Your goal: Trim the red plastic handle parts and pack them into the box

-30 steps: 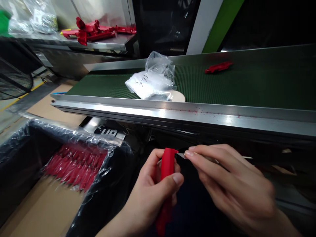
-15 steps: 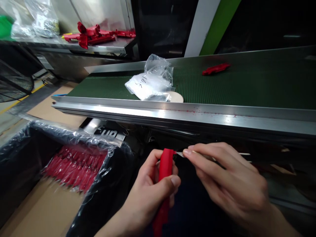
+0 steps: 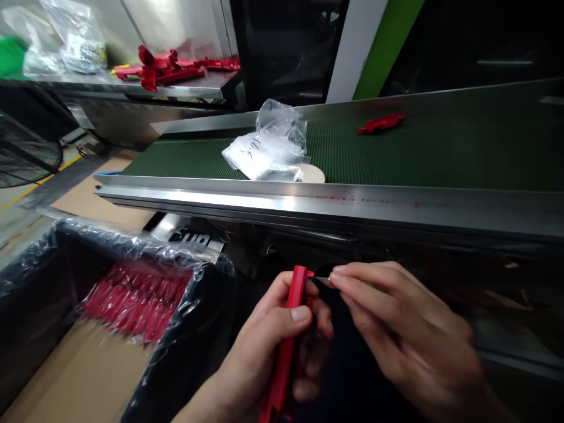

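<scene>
Two hands [image 3: 405,329], one conveyor [image 3: 440,155], seemingly one blade [image 3: 323,281]

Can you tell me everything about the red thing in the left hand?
The red piece is long and narrow and looks like shiny plastic. It slants, top end tipped right in the picture, gripped by the left hand with the thumb across it. A small bit sticks out near its top, beside a thin blade; I can't tell if they touch.

Left hand [image 3: 268,335] curled in grip; right hand [image 3: 408,332] in fingertip pinch, just beside.
</scene>
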Motion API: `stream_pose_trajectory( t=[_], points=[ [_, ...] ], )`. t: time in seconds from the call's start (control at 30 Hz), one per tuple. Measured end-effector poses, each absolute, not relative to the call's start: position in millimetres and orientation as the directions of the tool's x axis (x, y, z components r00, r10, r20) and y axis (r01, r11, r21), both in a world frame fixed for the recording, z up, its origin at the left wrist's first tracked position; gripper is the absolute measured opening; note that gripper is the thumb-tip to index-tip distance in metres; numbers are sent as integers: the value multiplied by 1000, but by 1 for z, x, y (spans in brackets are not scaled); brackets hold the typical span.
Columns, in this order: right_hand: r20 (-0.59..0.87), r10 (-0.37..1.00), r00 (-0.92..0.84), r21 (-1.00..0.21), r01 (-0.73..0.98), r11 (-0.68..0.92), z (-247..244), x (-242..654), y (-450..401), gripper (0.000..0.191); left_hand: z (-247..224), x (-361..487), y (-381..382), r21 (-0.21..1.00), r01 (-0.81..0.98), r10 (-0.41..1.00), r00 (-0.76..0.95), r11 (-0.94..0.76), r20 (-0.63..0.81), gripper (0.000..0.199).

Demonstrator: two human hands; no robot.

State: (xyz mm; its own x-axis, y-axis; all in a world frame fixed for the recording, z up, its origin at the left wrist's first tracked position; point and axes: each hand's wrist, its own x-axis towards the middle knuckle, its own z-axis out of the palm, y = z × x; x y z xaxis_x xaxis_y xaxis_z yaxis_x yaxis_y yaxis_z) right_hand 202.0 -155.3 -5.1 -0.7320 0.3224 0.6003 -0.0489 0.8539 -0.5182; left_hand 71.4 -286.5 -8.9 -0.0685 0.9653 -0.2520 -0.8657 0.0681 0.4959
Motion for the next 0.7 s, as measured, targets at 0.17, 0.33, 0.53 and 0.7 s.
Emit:
stream_pose_trajectory(
  t=[0.17, 0.33, 0.53, 0.7],
  points=[
    [594, 307, -744, -508, -51, 860, -7, 206, -156, 40, -10, 71, -286, 448, -893, 979, -44, 51, -199, 17],
    [587, 304, -750, -506, -47, 861, -11, 205, -154, 45, -12, 74, -287, 445, -895, 985, -34, 47, -171, 16],
    [612, 399, -683, -532, 18, 847, -9, 204, -148, 43, -13, 81, -288, 463, -883, 992, 13, 69, -123, 20],
    [608, 334, -720, -525, -50, 849, -8, 207, -151, 45, -9, 77, -284, 429, -902, 979, -37, 55, -202, 19]
  ],
)
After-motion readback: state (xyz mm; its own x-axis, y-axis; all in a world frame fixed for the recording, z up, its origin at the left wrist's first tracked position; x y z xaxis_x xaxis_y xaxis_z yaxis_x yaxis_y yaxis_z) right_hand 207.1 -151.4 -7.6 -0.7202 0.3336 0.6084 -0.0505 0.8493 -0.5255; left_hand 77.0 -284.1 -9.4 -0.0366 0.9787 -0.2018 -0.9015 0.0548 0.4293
